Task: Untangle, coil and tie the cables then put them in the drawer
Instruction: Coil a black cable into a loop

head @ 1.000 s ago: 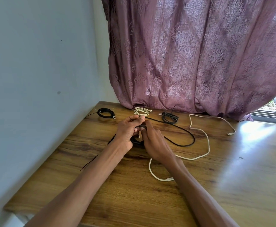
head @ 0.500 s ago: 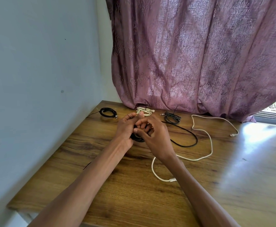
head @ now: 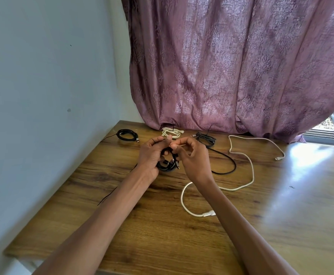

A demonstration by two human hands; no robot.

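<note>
My left hand [head: 149, 155] grips a coiled black cable [head: 167, 165] just above the wooden table [head: 162, 235]. My right hand [head: 191, 157] is beside it, its fingers pinching something thin at the top of the coil; what it pinches is too small to make out. A thin black strand [head: 106, 196] trails down to the left under my left forearm. A long white cable [head: 247, 171] lies loose on the table to the right. A black cable loop [head: 227, 167] lies uncoiled behind my right hand.
Three tied coils lie at the back of the table: a black coil [head: 126, 134] by the wall, a white coil [head: 171, 132] and a dark grey coil [head: 205, 138]. A purple curtain [head: 231, 66] hangs behind. A grey wall [head: 43, 96] borders the left.
Both hands have lifted the black coil off the table and turned it. My right hand has moved from the side of the coil to its top.
</note>
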